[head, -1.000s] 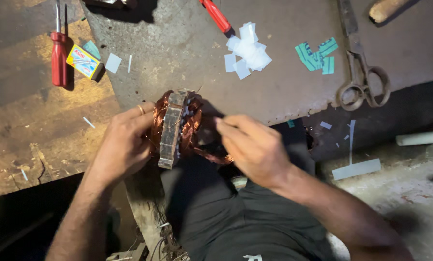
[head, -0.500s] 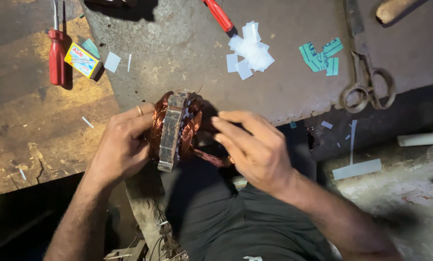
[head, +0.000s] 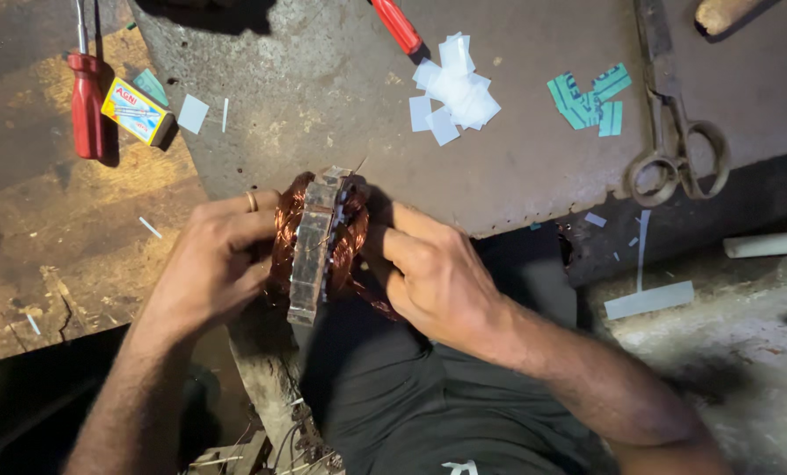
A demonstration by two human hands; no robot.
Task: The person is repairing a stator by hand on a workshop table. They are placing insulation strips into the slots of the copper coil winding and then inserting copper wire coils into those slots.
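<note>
While both hands are closed around the motor stator (head: 316, 242) at the centre of the frame, I judge the copper windings (head: 351, 230) to be the weak point. The left hand (head: 207, 264) has its fingers curled round the left side of the wound core, a ring showing on one finger; the right hand (head: 433, 277) has its fingertips pressed in against the copper on the right side, though I cannot tell exactly what they pinch. A hard push there could nick the wire's coating or bend a coil out of its slot, and the stator rests only at the near edge of the grey metal plate (head: 323, 97), so a slip of the grip could drop it onto the lap below.

Across that plate, a heap of white paper slips (head: 455, 88) lies at upper centre, green slips (head: 587, 98) and old scissors (head: 675, 149) to the upper right. At the upper left of the frame, on worn wood (head: 51, 220), I see a red screwdriver (head: 86, 101) beside a small yellow box (head: 136, 110). Light is dim, the lower edge of the frame nearly black.
</note>
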